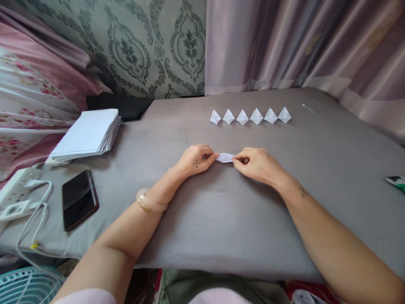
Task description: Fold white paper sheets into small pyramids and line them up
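Between my two hands is a small piece of folded white paper [225, 158], long and pointed at its ends. My left hand [198, 160] pinches its left tip between thumb and forefinger. At the opposite tip, my right hand [257, 164] pinches the paper the same way. Both hands are low over the grey cloth, near the middle of the table. Beyond them, several folded white paper shapes [242, 117] stand in a row, each with a pointed top. The undersides of my fingers are hidden.
To the left lies a stack of white paper [87, 133] by a black cloth [122, 106]. Nearer are a phone [79, 199] and a power strip [17, 190] with white cables. A cotton swab [308, 108] lies at the back right. A fan [30, 285] stands below the left edge.
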{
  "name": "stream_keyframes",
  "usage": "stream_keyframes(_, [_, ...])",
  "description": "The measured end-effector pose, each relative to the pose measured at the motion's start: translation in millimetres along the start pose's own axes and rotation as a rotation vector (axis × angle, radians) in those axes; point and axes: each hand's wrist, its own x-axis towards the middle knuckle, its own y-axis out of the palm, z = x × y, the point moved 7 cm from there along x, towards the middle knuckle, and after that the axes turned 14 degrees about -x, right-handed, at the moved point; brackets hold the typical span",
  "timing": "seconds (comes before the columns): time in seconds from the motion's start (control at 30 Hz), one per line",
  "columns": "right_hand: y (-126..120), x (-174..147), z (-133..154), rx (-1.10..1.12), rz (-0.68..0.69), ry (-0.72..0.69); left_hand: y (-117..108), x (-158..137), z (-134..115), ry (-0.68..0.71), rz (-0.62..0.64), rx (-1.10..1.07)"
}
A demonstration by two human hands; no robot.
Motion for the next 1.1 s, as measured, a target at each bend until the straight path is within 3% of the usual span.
stream_keyframes(0.27, [3,3,-1,0.034,-0.004,0.028,2,0,6,-0.080,-0.011,-0.111])
stream_keyframes(0.57, [9,6,-5,0.081,0.057,0.037,3,0,12,-0.175,-0.033,-0.087])
stream_keyframes(0.87, [10,5,0,0.090,0.015,0.028,8,-1,4,-0.025,-0.009,-0.072])
stream_keyframes(1.1, [9,5,0,0.093,0.045,0.016,12,0,4,-0.024,0.034,-0.113])
